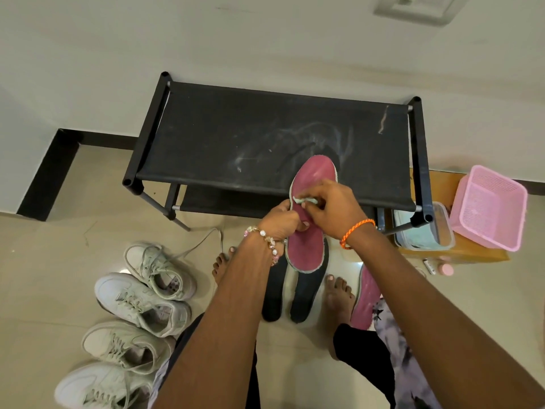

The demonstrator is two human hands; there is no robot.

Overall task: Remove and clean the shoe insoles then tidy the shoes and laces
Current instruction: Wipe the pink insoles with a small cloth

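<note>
A pink insole is held up over the front edge of the black shoe rack. My left hand grips its left edge near the middle. My right hand presses a small pale green wipe onto the insole's upper half. On the floor between my bare feet lie two dark insoles, and a second pink insole lies by my right foot. Several white sneakers with loose laces stand in a row at the lower left.
A pink plastic basket and a clear tub with a pale cloth sit on a low wooden stand to the right of the rack. A small pink bottle lies on the floor. A white wall stands behind the rack.
</note>
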